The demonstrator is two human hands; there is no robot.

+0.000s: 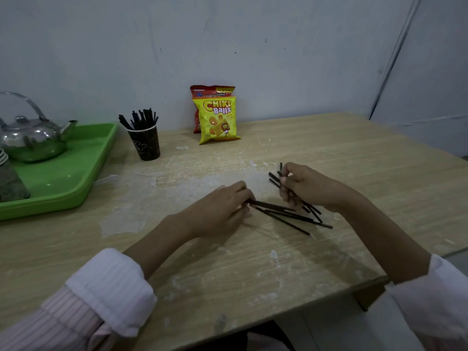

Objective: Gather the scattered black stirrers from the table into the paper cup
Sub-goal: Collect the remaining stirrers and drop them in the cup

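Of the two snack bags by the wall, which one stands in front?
The yellow Chiki Balls bag; it covers most of the red bag behind it, whose top and left edge alone show.

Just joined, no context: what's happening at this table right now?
A person is clearing a wooden table. The right hand grips a small bundle of black stirrers; the left hand pinches the ends of the loose stirrers lying between the hands. The paper cup, beside the green tray, already holds many standing stirrers.
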